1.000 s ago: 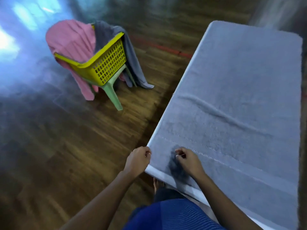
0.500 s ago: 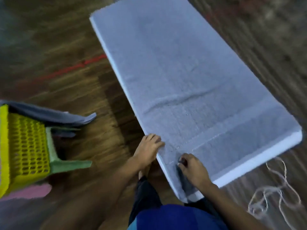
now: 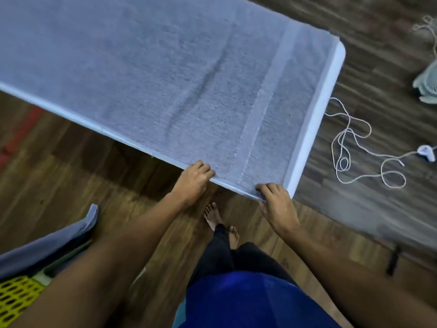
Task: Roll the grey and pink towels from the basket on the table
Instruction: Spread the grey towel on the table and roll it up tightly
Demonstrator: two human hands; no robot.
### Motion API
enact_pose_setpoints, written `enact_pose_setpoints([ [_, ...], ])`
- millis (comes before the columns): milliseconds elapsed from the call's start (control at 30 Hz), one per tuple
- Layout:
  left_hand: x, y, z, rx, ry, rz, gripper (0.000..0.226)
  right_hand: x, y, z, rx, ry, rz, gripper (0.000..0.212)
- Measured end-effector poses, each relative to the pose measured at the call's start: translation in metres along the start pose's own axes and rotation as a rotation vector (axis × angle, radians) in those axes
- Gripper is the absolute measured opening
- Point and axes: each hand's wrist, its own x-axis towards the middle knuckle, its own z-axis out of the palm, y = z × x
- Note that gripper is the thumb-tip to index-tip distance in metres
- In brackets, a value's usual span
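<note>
Grey towel (image 3: 165,67) lies flat over table (image 3: 331,91), one crease mid-cloth. L hand (image 3: 192,182) & R hand (image 3: 277,203): fingers curled on near edge, at corner; actual pinch cannot tell. Advise: smooth crease, square hem w/ edge, then roll tight

1. No text, label, brand, number or sign can be read anywhere in this view.
2. The grey towel (image 3: 165,67) shows only a plain woven band, with no lettering on it.
</note>
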Motion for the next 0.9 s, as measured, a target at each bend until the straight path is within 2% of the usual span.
enact_pose_setpoints([
  [167, -0.002, 0.006, -0.002, -0.009, -0.026, -0.007, 0.027, -0.011, -0.003, 0.004, 0.057, 0.027, 0.057, 0.020],
  [567, -0.062, 0.032, 0.006, -0.059, -0.074, -0.047, 0.026, -0.069, -0.024, 0.028, 0.119, -0.039, 0.136, 0.016],
  [733, -0.068, 0.013, -0.001, -0.023, -0.082, -0.087, 0.015, -0.055, -0.048, 0.026, 0.066, 0.008, 0.168, 0.018],
  [900, -0.090, -0.053, -0.028, -0.004, -0.009, -0.160, 0.013, -0.011, -0.104, 0.031, 0.182, 0.029, 0.187, 0.016],
])
